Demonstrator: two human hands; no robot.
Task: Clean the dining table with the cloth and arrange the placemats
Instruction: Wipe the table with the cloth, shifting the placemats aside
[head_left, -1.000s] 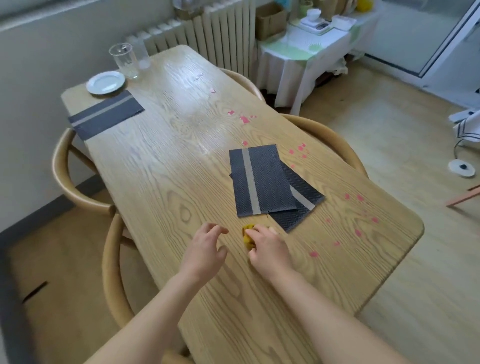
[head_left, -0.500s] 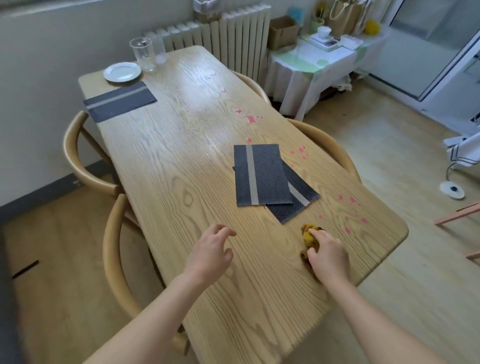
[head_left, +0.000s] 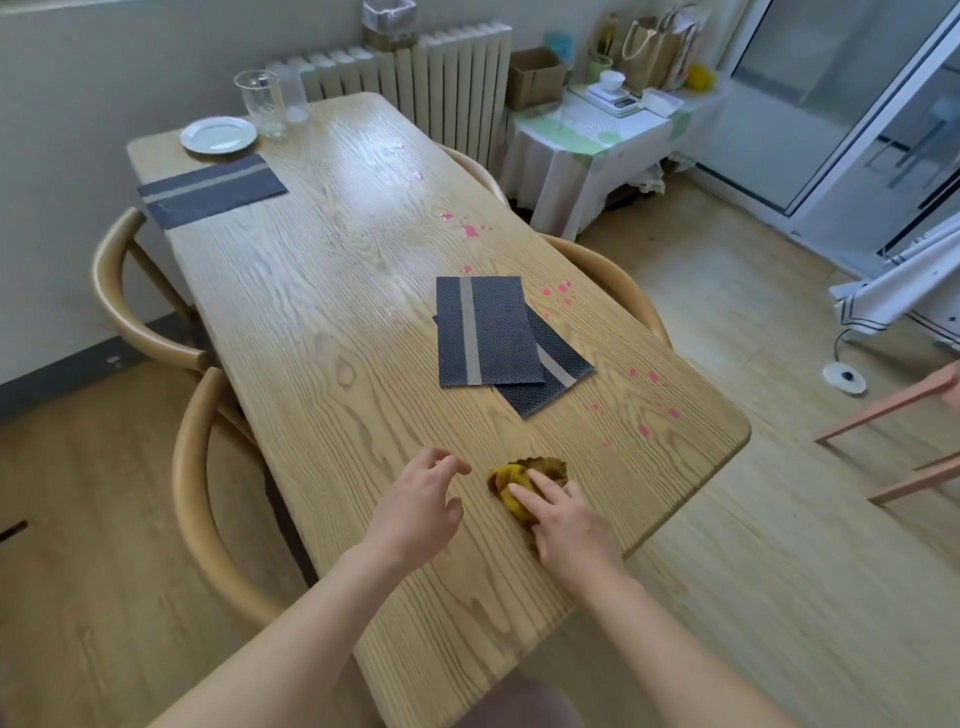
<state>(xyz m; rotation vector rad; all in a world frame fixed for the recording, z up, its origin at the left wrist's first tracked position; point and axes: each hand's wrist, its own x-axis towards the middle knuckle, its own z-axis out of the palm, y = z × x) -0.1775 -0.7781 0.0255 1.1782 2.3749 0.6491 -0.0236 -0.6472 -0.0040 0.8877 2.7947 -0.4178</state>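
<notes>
A crumpled yellow cloth (head_left: 511, 475) lies on the wooden dining table (head_left: 322, 312) near its front end. My right hand (head_left: 566, 525) presses down on the cloth with straight fingers. My left hand (head_left: 421, 506) hovers just left of the cloth, fingers loosely curled, holding nothing. Two dark grey striped placemats overlap in the table's middle: the upper placemat (head_left: 488, 330) lies over the skewed lower placemat (head_left: 556, 374). A third placemat (head_left: 213, 189) lies at the far left corner. Pink stains (head_left: 644, 428) dot the right side, and more pink stains (head_left: 470, 228) lie farther back.
A white plate (head_left: 218, 134) and a clear glass (head_left: 260, 104) stand at the far end. Wooden chairs sit along the left side (head_left: 192, 467) and the right side (head_left: 613, 280). A radiator (head_left: 452, 78) and a cluttered side table (head_left: 597, 135) are beyond.
My right hand swept the cloth out toward the table's right edge, then back left to a spot beside my left hand. My left hand stayed hovering in place.
</notes>
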